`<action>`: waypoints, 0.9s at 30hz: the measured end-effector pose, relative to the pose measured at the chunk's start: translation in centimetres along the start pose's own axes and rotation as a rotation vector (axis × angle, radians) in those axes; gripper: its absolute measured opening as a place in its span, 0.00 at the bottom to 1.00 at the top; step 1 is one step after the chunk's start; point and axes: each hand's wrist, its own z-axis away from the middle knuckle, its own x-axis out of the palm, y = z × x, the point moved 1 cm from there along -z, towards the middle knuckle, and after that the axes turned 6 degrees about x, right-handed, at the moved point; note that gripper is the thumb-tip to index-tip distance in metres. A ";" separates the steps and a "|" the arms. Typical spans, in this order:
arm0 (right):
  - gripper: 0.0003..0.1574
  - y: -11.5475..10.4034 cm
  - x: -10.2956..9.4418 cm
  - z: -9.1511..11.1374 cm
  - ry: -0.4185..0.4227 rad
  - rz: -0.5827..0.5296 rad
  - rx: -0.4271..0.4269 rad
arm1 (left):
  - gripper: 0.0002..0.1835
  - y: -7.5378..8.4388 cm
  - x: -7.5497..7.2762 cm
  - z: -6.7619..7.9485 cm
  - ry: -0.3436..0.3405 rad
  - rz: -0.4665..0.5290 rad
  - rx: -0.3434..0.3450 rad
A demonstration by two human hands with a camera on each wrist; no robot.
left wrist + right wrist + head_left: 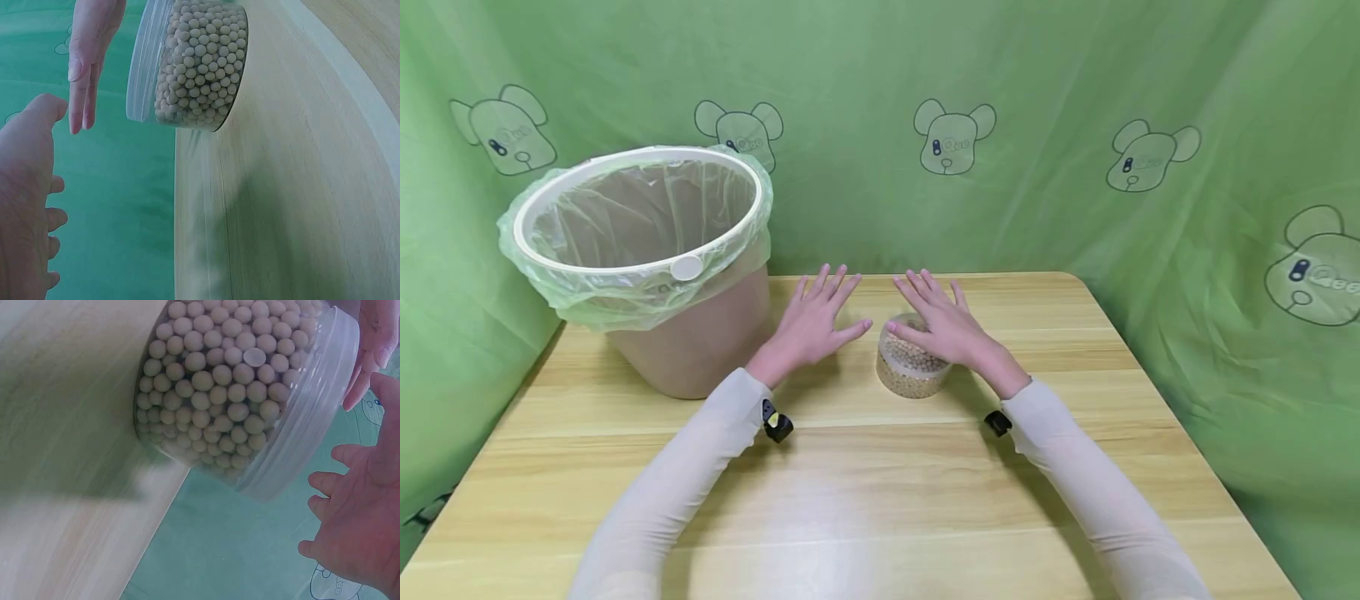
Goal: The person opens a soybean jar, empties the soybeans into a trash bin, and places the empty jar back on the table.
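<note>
A clear round jar (913,379) full of small beige balls stands upright on the table, its ribbed see-through lid on. In the head view my right hand (949,329) hovers over the jar's right side with fingers spread, hiding part of the lid. To the left of the jar is my left hand (811,325), palm down and fingers spread, apart from it. Both wrist views show the jar close up: the left wrist view has its beige balls (203,62), the right wrist view its lid (300,419). Neither hand holds anything.
A pinkish waste bin (700,350) with a white rim and a green plastic liner (625,308) stands at the table's back left. Under everything is a wood-grain table (865,500). Green cloth (850,75) with bear-head prints hangs behind and at both sides.
</note>
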 end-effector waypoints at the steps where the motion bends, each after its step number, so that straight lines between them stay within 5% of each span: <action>1: 0.52 0.1 0.0 0.0 0.000 -0.006 0.003 | 0.45 0.0 0.0 0.0 0.000 0.001 0.001; 10: 0.50 2.1 0.4 0.0 -0.035 -0.168 0.021 | 0.46 0.1 0.9 -0.2 -0.028 0.104 -0.003; 21: 0.44 5.5 0.6 0.8 -0.184 -0.578 0.066 | 0.48 0.8 2.8 -0.4 -0.076 0.473 -0.011; 27: 0.45 7.1 0.7 1.3 -0.273 -0.700 0.076 | 0.56 1.3 4.0 -0.5 -0.121 0.694 -0.039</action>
